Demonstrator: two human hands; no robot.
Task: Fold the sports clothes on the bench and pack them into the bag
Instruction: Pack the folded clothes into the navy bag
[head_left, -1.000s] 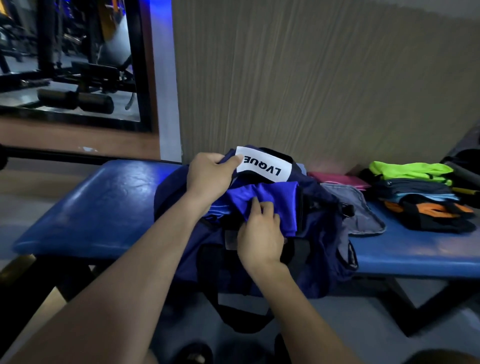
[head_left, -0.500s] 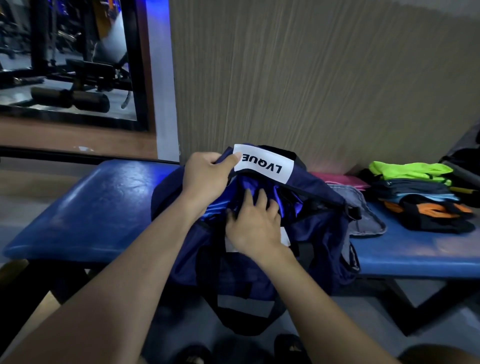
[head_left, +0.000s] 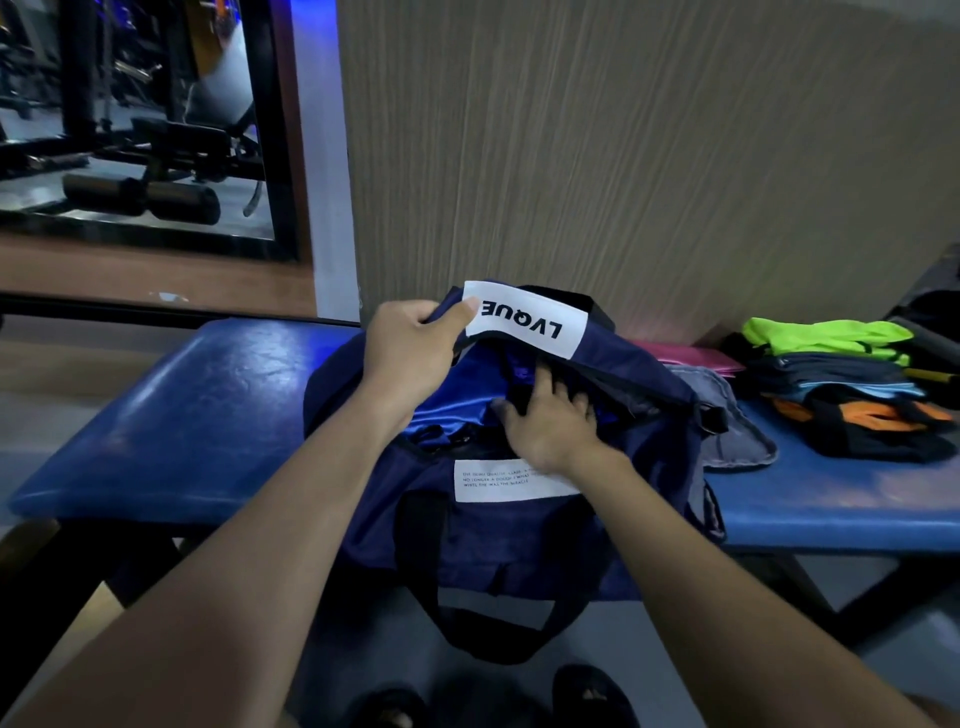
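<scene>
A navy sports bag (head_left: 519, 540) with a white LVQUE label sits on the blue bench (head_left: 171, 415). My left hand (head_left: 410, 353) grips the bag's far rim beside the label and holds the opening up. A bright blue garment (head_left: 452, 415) lies inside the opening. My right hand (head_left: 550, 415) reaches into the bag, its spread fingers pressing the garment down; the fingertips are hidden in the opening. A stack of folded clothes (head_left: 852, 384), neon green on top with dark and orange pieces below, lies on the bench to the right.
A grey cloth (head_left: 737, 431) and a pink item (head_left: 691, 358) lie between the bag and the stack. A wood-grain wall stands right behind the bench. Gym equipment (head_left: 145, 171) shows at the far left. My feet are on the floor below the bag.
The blue garment went from lying on top of the opening to deep inside the bag. My right hand followed it in, and the bag's front label came into view.
</scene>
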